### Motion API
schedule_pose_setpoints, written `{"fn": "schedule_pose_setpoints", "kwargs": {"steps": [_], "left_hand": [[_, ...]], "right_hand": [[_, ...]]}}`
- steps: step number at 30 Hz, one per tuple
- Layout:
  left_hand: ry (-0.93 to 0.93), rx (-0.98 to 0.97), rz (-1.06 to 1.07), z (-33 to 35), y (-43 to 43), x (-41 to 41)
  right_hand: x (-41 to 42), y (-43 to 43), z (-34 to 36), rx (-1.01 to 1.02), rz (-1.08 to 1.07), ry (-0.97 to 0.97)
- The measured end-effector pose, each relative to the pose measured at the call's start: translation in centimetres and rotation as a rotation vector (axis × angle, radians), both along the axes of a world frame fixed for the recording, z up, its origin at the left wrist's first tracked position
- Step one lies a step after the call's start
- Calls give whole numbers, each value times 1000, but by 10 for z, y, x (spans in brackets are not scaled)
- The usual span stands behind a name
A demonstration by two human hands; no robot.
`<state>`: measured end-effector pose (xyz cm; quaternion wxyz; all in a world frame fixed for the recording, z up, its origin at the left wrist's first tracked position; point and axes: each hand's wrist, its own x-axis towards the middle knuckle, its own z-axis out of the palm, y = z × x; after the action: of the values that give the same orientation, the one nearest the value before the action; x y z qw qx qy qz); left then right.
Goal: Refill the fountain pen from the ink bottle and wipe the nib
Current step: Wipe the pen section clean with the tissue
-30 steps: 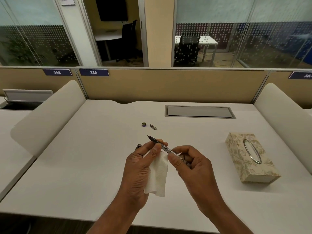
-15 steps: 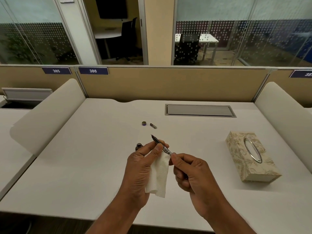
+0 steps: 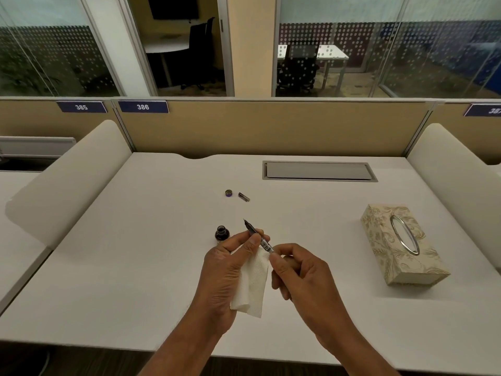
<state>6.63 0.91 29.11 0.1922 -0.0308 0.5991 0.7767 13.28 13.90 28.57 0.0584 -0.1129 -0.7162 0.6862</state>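
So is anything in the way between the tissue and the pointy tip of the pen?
Nothing visible is. The pen passes between the left hand fingers, right against the tissue. Its tip sticks out bare past them, with only open desk around it.

pen (image 3: 257, 236) drawn back through tissue (image 3: 252, 286) | ink bottle (image 3: 222, 233) now unhidden

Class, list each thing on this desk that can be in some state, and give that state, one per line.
Ink bottle: open, upright.
Bottle cap: off, lying apart on the desk.
Fountain pen: uncapped, held by both hands, nib bare and pointing away.
Tissue: in the left hand, hanging below the pen.
Right hand: pinching the pen barrel.
Tissue box: closed, lying flat.
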Motion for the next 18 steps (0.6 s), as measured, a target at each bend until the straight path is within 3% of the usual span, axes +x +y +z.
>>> {"fn": "schedule_pose_setpoints", "kwargs": {"steps": [5,12,18], "left_hand": [[-32,-82,4,-13,-2,-5],[-85,-126,130,-37,-9,-23],[-114,-149,129,-70,-16,-37]], "right_hand": [[-5,-2,-21,100,-38,-13],[-38,0,-86,276,-406,-16],[-82,-2,-162,468,-535,-105]]}}
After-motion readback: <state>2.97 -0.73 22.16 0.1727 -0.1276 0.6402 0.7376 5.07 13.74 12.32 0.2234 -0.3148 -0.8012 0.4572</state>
